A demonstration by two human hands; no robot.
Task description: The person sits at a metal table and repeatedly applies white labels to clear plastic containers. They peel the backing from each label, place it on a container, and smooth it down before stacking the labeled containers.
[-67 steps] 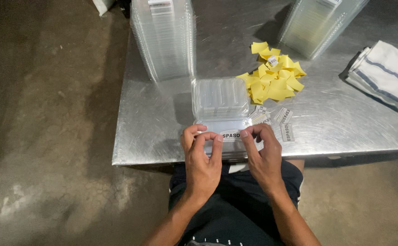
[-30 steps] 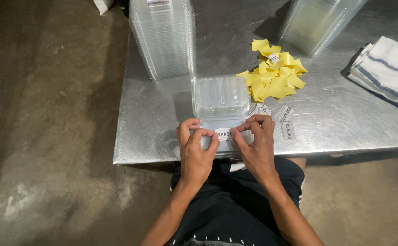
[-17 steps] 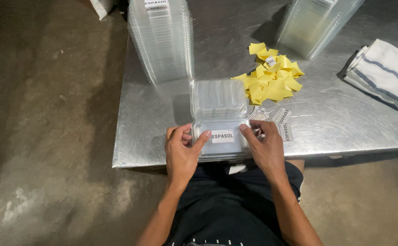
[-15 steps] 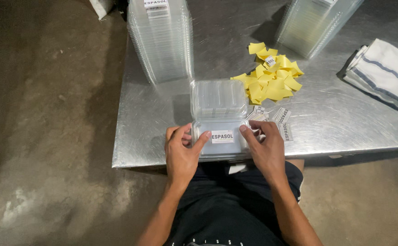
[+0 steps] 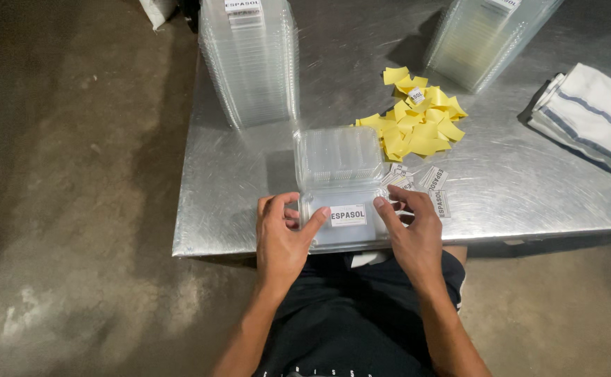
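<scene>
Both forearms rise from the frame's bottom. The left hand [image 5: 281, 237] and right hand [image 5: 410, 234], fingers spread flat, press the sides of an open clear clamshell box [image 5: 344, 185] at lower centre, its white label [image 5: 348, 216] lying between the thumbs.

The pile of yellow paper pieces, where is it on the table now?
In the head view, the pile of yellow paper pieces lies on the metal table, just beyond and right of the open clear container.
</scene>
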